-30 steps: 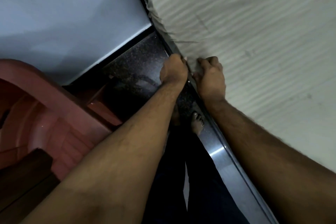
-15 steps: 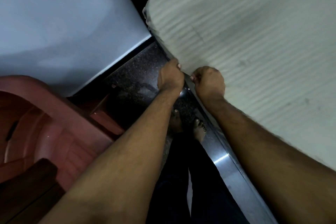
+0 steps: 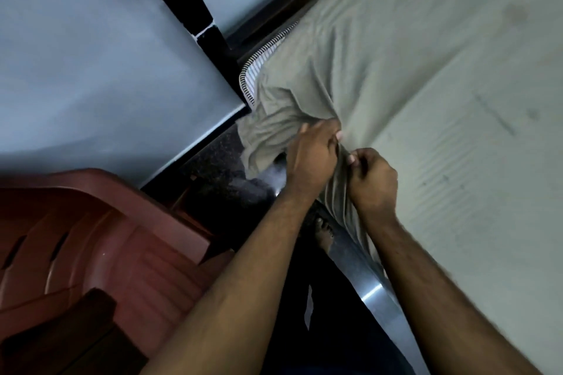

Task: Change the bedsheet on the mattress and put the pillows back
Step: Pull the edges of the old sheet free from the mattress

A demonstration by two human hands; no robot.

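Mattress (image 3: 457,119): fills the right side of the frame, running from upper right to lower right; its striped, piped corner (image 3: 259,65) shows bare near the top centre, so the cover looks to be coming off that end.
Bedsheet (image 3: 359,49): pale greenish-grey, lying over the mattress, smooth on the far part and faintly ribbed lower right, with a few dark marks; at the corner it is bunched and lifted into folds, and a loose flap hangs over the edge toward the dark floor (image 3: 213,167).
Chair (image 3: 100,231): red plastic, lower left, well apart from the bed.
Bed frame (image 3: 374,292): a shiny rail along the mattress edge, bottom centre.
Left hand (image 3: 313,152): fingers clamped on a gathered fold at the bed's edge, likely to pull it free.
Right hand (image 3: 373,179): just beside it, fingers curled and pinching the same fold, sharing the pull.
Pillows: none in sight.
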